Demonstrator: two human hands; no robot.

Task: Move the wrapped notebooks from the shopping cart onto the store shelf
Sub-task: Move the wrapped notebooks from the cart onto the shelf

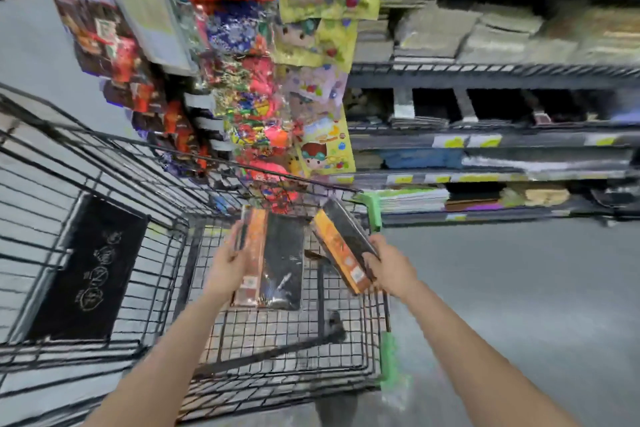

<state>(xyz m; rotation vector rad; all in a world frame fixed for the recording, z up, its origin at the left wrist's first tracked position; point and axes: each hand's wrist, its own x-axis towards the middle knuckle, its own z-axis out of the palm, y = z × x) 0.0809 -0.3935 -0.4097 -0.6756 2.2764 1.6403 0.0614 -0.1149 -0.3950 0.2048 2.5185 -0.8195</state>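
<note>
Two wrapped notebooks, black with orange band, both held above the cart's (104, 163) small rear basket, lower centre of frame. Left notebook (268, 260) lies roughly flat, left hand (230, 258) clamped on its left edge. Right notebook (346, 246) tilted, top end toward the shelves, right hand (386, 269) clamped on its lower end. Black placard (90, 270) in the main basket, left. Shelves (485, 76) with stacked stationery fill upper right; hanging gift bags (263, 80) at top centre. Frame is blurred.
</note>
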